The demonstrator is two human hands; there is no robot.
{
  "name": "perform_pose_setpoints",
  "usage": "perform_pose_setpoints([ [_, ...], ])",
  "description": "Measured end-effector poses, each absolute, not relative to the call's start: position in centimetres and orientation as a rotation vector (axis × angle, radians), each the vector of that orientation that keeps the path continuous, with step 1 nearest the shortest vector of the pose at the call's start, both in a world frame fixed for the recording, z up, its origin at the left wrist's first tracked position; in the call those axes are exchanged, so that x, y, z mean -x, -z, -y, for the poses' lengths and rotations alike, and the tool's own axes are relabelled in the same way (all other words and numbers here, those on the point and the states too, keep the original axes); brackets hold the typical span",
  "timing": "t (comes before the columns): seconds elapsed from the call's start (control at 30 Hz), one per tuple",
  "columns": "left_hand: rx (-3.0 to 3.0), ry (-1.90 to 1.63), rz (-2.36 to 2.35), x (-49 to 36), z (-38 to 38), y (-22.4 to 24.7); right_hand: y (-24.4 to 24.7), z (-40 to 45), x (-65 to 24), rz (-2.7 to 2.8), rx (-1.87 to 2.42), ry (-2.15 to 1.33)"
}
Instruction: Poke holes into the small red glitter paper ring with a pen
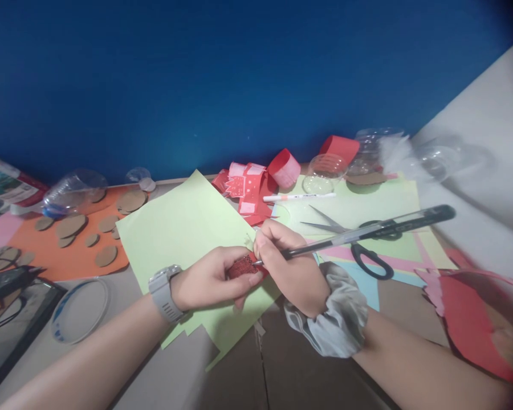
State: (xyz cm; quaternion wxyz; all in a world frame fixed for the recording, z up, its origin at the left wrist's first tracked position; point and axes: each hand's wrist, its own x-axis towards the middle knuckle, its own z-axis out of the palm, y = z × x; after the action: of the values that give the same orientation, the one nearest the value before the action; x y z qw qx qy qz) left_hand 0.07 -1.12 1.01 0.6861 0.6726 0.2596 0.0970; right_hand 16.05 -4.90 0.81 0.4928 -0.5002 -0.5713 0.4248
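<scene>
My left hand (216,279), with a grey watch on its wrist, pinches a small red paper piece (243,266) between thumb and fingers. Dark fine marks cover much of that piece. In my right hand (290,276) is a clear-barrelled black pen (337,242), its tip touching or very near the red piece's right side. The pen's capped end slants up to the right. Beneath both hands lies a pale green paper sheet (188,222) with a stepped, cut lower edge. Black-handled scissors (370,262) rest just beyond my right hand, partly behind the pen.
Orange paper (81,265) with several cardboard discs (71,226) lies left. Red paper shapes (252,188), a white marker (299,197) and clear plastic cups (325,171) stand along the blue wall (239,74). A tape ring (80,312) sits left; red paper (474,319) lies right.
</scene>
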Motion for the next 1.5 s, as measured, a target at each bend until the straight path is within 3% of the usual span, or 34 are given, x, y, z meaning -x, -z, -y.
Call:
perform_pose_setpoints([
  [1.5,-1.507,-0.221,-0.583,0.05,1.14,-0.89,-1.03,4.98,-15.84,1.355,1.197,-1.060],
])
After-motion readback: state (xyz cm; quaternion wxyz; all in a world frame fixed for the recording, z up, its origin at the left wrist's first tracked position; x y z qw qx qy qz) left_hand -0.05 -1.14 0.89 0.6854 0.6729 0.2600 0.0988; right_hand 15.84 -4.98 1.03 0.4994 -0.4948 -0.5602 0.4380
